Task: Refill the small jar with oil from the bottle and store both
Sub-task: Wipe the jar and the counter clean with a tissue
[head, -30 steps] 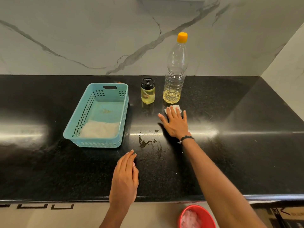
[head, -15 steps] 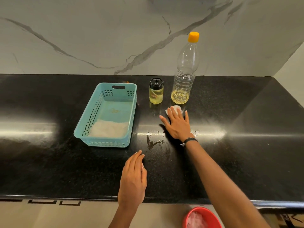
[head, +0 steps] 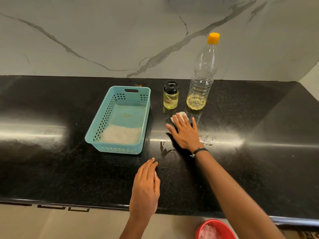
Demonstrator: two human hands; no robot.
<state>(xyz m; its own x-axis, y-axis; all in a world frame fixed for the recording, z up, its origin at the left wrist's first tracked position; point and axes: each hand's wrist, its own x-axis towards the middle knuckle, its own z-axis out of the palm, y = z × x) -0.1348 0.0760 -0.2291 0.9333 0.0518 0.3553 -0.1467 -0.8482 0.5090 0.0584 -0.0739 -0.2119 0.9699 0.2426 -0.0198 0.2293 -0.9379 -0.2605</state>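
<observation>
1. Head view: small jar (head: 171,95) stood capped just beside the bottle (head: 201,75), near the counter (head: 259,135) back edge, right of the basket (head: 120,119).
2. Right hand (head: 185,133) pressed flat, fingers straight, on a tissue (head: 181,115).
3. Left hand (head: 145,187) rested relaxed, empty, near the front edge.
4. Bare counter stretched wide on both sides.

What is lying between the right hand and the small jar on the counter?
In the head view, a white tissue lies there, pressed under the right hand's fingertips, just short of the small jar.
</observation>
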